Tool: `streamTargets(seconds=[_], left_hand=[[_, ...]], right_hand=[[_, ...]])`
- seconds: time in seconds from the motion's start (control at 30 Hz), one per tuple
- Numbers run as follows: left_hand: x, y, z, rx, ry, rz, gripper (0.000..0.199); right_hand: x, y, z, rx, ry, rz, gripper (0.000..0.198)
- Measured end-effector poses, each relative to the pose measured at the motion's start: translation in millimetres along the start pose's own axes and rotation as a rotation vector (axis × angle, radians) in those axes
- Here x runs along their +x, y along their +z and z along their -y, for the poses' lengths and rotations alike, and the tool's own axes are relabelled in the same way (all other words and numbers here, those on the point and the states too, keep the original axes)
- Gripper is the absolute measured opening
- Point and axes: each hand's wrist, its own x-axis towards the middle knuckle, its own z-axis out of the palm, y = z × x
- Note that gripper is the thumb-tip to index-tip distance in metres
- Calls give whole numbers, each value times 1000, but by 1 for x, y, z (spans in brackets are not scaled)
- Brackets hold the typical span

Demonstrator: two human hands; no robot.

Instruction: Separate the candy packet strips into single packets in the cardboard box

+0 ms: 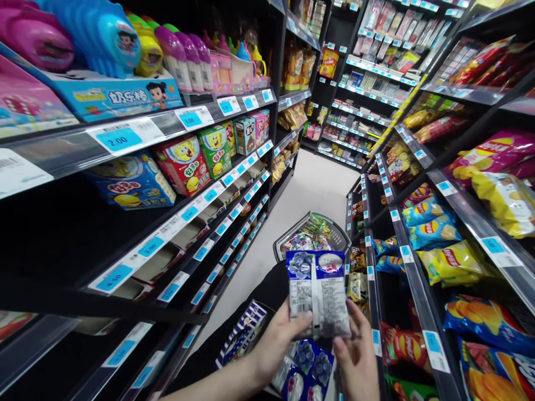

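Both hands are on a blue and white blueberry snack packet, held upright with its printed, barcoded back facing me. My left hand grips its lower left side, the thumb pressed flat across the back. At the lower right corner, my right hand has its fingers along the edge and its thumb near the bottom. Just beneath lies another blue packet with blueberry pictures, partly hidden by the hands. A blue and white striped box rests on my dark-clothed lap, left of my left wrist.
A grey shopping basket full of snack packets stands on the pale floor ahead. Shelves on the left hold cookie boxes and colourful toys; bagged chips fill the right shelves. A stocked rack closes the aisle's far end.
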Motion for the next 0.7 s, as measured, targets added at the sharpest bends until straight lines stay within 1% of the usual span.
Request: streamTargets(seconds=[0.03, 0.13, 0.2, 0.3, 0.33, 0.37, 0.43, 0.47, 0.5, 0.57, 0.6, 0.63, 0.7], left_hand=[[-2, 2, 6, -5, 24, -4, 54], [-6, 1, 10, -20, -11, 105, 65], [-5, -6, 2, -20, 16, 148, 77], [2, -21, -22, 8, 141, 142, 102], [4, -25, -29, 54, 131, 167, 105], [5, -29, -36, 117, 106, 195, 101], [7, -31, -44, 268, 27, 234, 79], [7, -31, -46, 331, 7, 229, 67], [7, -30, -46, 384, 8, 211, 57], [7, -28, -45, 471, 61, 164, 44], [7, -27, -44, 517, 99, 142, 38], [7, -26, -43, 565, 136, 119, 32], [8, -25, -40, 656, 198, 77, 18]], right_hand=[[-4, 4, -5, 8, 23, 22, 70], [-6, 3, -11, 23, 38, -11, 65], [-1, -9, -9, -9, 22, -30, 63], [7, -33, -4, -72, -40, -30, 52], [9, -39, -3, -98, -72, -37, 47], [10, -44, -1, -134, -103, -53, 42], [8, -51, 1, -208, -139, -74, 34], [7, -52, 1, -211, -135, -52, 37], [5, -54, 1, -184, -122, -7, 43], [1, -57, 1, -112, -113, 82, 59], [-1, -59, 1, -112, -139, 90, 62], [-2, -61, 1, -150, -195, 66, 59], [-2, -64, 3, -286, -372, -24, 39]])
